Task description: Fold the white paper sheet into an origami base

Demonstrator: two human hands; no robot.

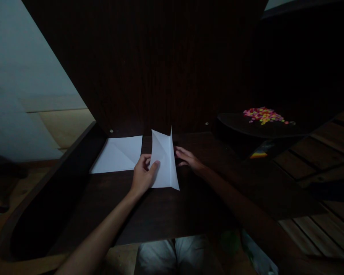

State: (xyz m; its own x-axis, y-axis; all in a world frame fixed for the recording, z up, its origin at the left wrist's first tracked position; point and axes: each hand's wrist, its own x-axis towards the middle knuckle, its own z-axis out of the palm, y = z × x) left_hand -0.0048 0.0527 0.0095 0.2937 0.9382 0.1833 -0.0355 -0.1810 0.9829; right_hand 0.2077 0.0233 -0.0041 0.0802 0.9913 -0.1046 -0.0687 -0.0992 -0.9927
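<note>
A white sheet of paper (161,162) stands partly raised over the dark desk, with a crease running down it and its right part bent up as a narrow flap. My left hand (145,170) grips its left edge, thumb on the front and fingers behind. Close beside the flap is my right hand (187,158), fingers stretched out and a little apart; whether they touch the paper I cannot tell. To the left, more white paper (117,152) with a diagonal crease lies flat on the desk.
The dark wooden desk (149,225) has a raised side panel (46,191) at left and an upright back board (160,68). Small colourful pieces (263,114) are heaped on a rounded shelf (246,128) at right. Wooden slats (318,233) lie at far right.
</note>
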